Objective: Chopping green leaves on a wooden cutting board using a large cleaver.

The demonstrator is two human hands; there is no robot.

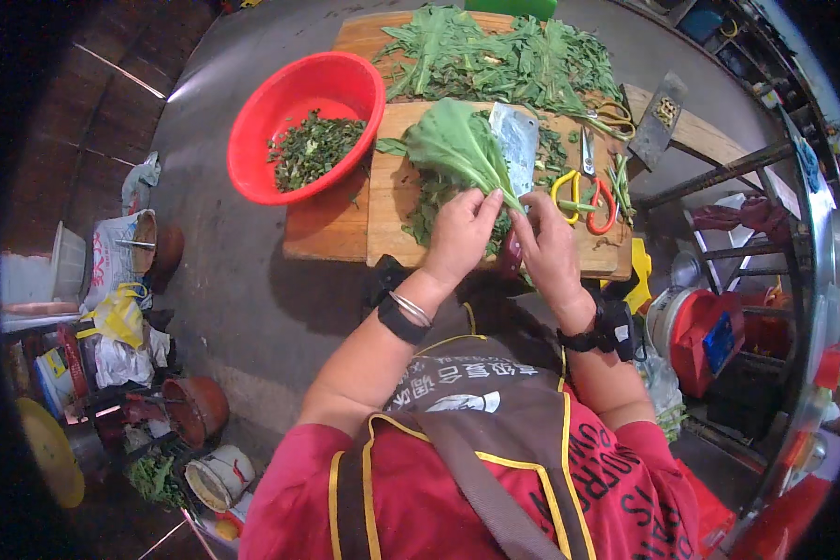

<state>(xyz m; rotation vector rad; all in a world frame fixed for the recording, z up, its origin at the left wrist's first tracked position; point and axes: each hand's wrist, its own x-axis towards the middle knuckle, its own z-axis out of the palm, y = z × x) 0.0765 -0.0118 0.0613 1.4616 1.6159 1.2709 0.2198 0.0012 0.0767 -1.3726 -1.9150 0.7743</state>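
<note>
My left hand (pixel 464 227) and my right hand (pixel 547 241) meet over the near part of a wooden cutting board (pixel 397 231), both gripping the stem end of a bunch of green leaves (pixel 455 143). Beneath the leaves lies a cleaver, its wet blade (pixel 514 143) pointing away and its dark red handle (pixel 510 255) partly hidden by my right hand. Chopped greens (pixel 430 210) are heaped under the bunch. Scissors with one yellow and one red handle (pixel 603 210) rest on the board to the right, beside cut stems (pixel 621 185).
A red plastic basin (pixel 236 140) with chopped greens stands at the board's left. Leaves (pixel 497 59) cover the far tabletop, with yellow-handled scissors (pixel 612 119) at their right edge. A metal rack (pixel 724 168) stands at right; buckets (pixel 218 476) and bags sit on the left.
</note>
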